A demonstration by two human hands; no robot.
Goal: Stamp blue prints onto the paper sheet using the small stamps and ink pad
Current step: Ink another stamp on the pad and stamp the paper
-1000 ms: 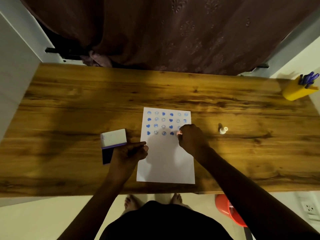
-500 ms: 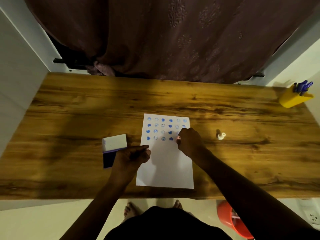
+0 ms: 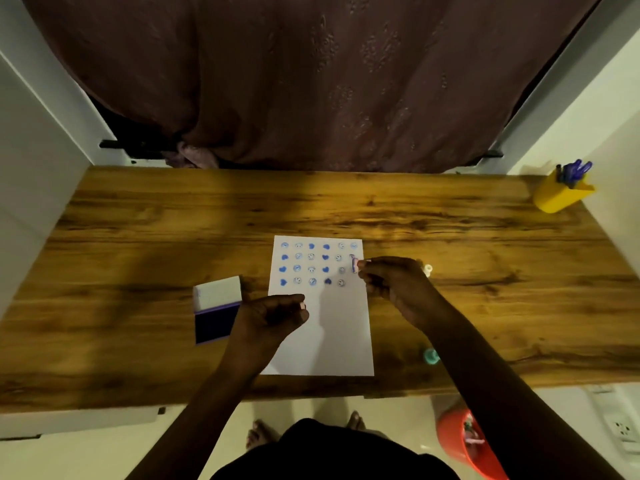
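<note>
A white paper sheet [image 3: 332, 334] lies on the wooden table [image 3: 138, 237]; its upper part carries rows of blue heart and smiley prints [image 3: 311, 263]. My right hand [image 3: 391, 278] pinches a small pink stamp [image 3: 355, 265] just above the sheet's right edge, beside the third row. My left hand [image 3: 273, 313] is curled into a loose fist over the sheet's left edge; a pale spot at its fingertips is too small to identify. The open ink pad [image 3: 213, 323] shows dark blue, with its white lid [image 3: 218, 292] folded back, left of the sheet.
A small white stamp [image 3: 428, 269] stands on the table behind my right hand. A teal stamp [image 3: 431, 356] sits by my right forearm. At the far right corner, a yellow holder [image 3: 561, 194] has blue pens. A red bucket [image 3: 464, 441] is on the floor.
My right hand lifted the stamp off the fourth row and moved it up and right, uncovering a smiley print. My left hand curled up from the sheet's edge.
</note>
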